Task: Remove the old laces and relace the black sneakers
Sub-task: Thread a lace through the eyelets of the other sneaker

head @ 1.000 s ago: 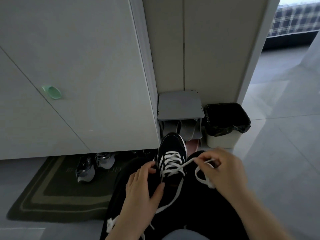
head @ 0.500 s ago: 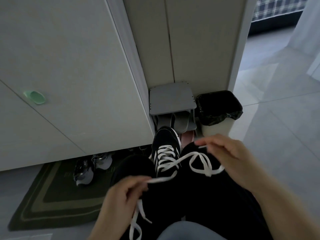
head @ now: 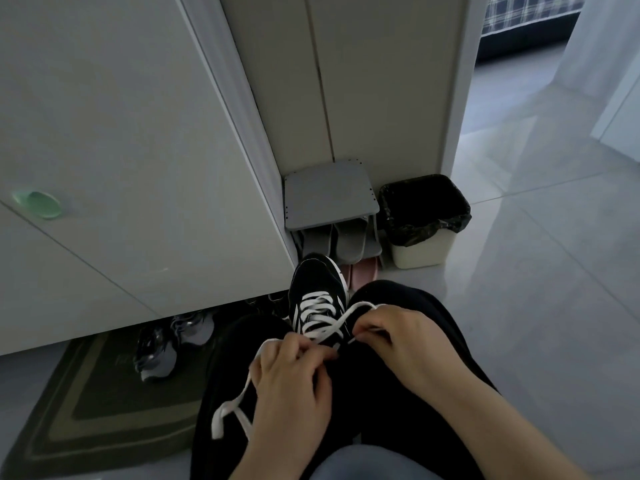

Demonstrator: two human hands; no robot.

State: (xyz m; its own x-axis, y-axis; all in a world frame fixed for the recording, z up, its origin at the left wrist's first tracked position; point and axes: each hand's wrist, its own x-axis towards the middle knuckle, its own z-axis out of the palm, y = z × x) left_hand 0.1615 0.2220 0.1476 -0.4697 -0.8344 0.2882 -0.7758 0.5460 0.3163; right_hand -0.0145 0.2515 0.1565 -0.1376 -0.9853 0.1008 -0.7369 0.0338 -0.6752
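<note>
Head view: The black sneaker (head: 317, 285) sits between the person's two knees, which are clad in black trousers (head: 408, 403), with its toe pointing away toward the cabinet. The white lace (head: 318, 306) is threaded in crossed rows over the tongue.

The left hand (head: 291, 379) is at the near end of the lacing. Its fingers are curled and pinch one strand of the lace. A free length of that strand loops out to the left of the hand and hangs down over the left thigh.

The right hand (head: 398, 337) is just right of the sneaker. Its fingers are curled and pinch the other strand, which arches from the lacing up to the fingertips. The two hands are near each other but apart.

Beyond the sneaker, a grey shoe rack (head: 329, 195) stands against the wall and holds grey slippers (head: 348, 239). Pink slippers (head: 360, 275) lie on the floor in front of it. A bin with a black liner (head: 424, 216) stands just beside the rack on the right. At left, grey trainers (head: 162, 348) lie at the cabinet base on a dark doormat (head: 86, 410). A green knob (head: 38, 204) is mounted on the cabinet door.
</note>
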